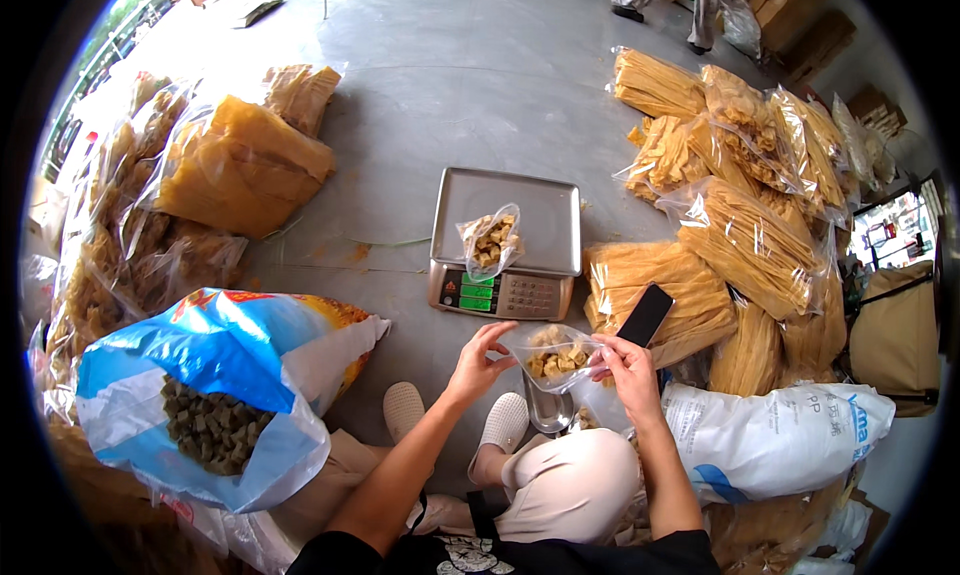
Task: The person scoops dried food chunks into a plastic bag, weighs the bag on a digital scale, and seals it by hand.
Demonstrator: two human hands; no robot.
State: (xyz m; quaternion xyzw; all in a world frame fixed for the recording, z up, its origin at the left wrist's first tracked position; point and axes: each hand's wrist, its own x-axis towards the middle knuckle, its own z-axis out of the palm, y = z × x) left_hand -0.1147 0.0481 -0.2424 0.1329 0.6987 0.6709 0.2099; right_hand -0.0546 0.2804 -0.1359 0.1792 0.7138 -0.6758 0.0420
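Two hands hold a small clear bag [556,355] of tan cubes just in front of a digital scale [505,245] on the grey floor [420,85]. Left hand [480,360] fingers pinch the bag's left rim; right hand [628,368] fingers pinch its right rim. A second filled bag [490,240] sits on the scale pan. Bundles of dried sticks [745,240] crowd the right edge, a blue sack [200,375] the left; open floor lies beyond the scale.
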